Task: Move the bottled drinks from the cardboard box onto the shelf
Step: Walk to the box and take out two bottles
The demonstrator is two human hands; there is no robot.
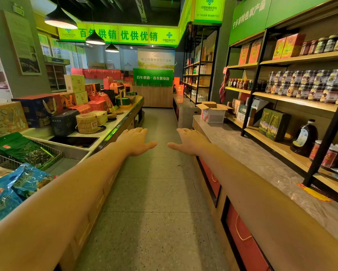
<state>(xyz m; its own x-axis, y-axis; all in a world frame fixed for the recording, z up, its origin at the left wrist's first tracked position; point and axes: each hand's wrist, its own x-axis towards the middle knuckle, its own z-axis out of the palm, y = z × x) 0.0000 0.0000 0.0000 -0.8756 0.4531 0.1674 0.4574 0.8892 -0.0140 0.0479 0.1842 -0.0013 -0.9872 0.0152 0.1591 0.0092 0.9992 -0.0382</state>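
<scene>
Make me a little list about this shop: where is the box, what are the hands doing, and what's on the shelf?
place: a shop aisle
cardboard box: flaps open, on the grey counter at the right; inside hidden
left hand: open, flat, holds nothing
right hand: open, flat, holds nothing
shelf: green boxes, a dark bottle; jars higher up
progress: hands not at the box yet
</scene>
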